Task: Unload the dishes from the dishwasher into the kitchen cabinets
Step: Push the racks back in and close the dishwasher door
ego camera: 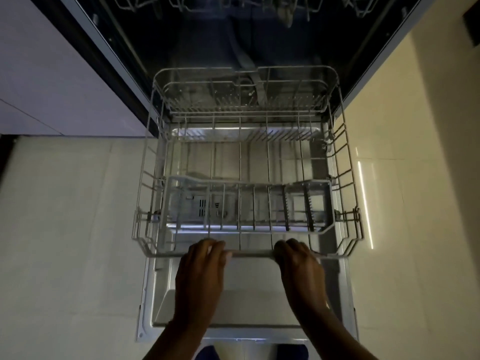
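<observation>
Both hands grip the front rail of the lower rack: the left hand has its fingers curled over the rail left of centre, and the right hand has its fingers hooked over it right of centre. A stretch of bare rail shows between them. The two forearms reach up from the bottom edge of the view.

That wire rack sits drawn out of the dishwasher, over the lowered door, whose grey inner panel shows beneath and in front of the hands. No dishes are visible among its tines. A grey plastic cutlery basket lies across the front part of the rack, just behind the rail, and its compartments look bare.

Behind the rack the dark tub of the machine opens, with the wire underside of the upper rack at the top edge. Pale floor tiles spread to the left and right of the door, and a white cabinet front stands at the upper left. Blue shapes show at the bottom edge, below the door.
</observation>
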A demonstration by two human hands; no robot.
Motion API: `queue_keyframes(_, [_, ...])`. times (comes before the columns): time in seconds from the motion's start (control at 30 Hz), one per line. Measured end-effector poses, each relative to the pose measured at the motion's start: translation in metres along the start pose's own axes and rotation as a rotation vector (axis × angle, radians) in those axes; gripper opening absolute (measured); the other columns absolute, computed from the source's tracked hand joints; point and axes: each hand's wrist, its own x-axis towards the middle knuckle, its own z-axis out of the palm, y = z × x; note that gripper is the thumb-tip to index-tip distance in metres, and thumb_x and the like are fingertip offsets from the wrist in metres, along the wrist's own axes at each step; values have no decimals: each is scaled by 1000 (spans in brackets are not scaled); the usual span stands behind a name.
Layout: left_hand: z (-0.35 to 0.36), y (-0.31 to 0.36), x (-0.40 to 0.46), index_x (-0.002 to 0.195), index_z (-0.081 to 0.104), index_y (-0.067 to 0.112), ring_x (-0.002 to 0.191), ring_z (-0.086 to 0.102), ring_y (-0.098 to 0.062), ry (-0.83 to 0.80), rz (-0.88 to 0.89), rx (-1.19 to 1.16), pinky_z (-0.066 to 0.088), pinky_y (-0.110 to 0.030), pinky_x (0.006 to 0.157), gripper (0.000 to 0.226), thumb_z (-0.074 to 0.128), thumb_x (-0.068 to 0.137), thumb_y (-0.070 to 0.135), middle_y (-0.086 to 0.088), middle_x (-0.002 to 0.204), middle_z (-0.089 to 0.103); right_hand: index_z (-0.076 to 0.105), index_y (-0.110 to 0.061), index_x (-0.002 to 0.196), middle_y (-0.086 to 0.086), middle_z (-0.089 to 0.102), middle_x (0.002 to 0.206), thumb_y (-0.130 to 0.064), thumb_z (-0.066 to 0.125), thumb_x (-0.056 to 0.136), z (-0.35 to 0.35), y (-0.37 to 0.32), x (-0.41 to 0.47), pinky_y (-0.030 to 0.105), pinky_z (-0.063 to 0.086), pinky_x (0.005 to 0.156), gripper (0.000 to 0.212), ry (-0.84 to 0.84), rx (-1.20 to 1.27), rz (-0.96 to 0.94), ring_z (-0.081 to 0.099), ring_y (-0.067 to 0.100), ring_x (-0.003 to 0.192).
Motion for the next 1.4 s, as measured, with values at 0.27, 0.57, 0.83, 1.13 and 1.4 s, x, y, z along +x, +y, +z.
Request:
queue_keyframes(0.27, [7,27,50,149,20,3,144,18,-38,-95,49,218,34,-47,110,64,47,93,12,-19,157,18,28,-2,147,18,29,153,-7,63,87,13,-35,37,39,44,103,69,242,116,22,35,29,138])
queue_keyframes(0.57, [10,4,93,153,8,14,147,7,-28,-56,109,388,23,-49,115,75,37,86,-6,-5,161,3,10,-4,151,13,0,160,1,54,87,24,-33,56,46,23,117,78,181,49,-5,3,23,148])
queue_keyframes(0.83, [-10,20,243,151,-9,19,146,-15,-23,-117,25,361,7,-44,120,78,40,92,5,0,159,-18,18,-7,151,8,16,158,-7,70,72,64,-24,7,42,42,105,95,63,78,41,24,24,143])
queue_keyframes(1.13, [-15,7,343,153,2,19,148,-3,-22,-111,71,412,20,-48,116,73,35,92,-4,4,161,-7,27,-19,146,-12,-6,160,-26,34,82,92,8,-28,21,17,101,65,-3,122,48,-5,2,145])
queue_keyframes(1.4, [-26,8,366,153,-3,20,148,-8,-22,-216,89,411,14,-45,119,84,46,88,-3,3,160,-13,34,-20,141,-11,3,160,-32,10,97,103,26,-26,25,32,97,52,203,-86,9,9,0,144])
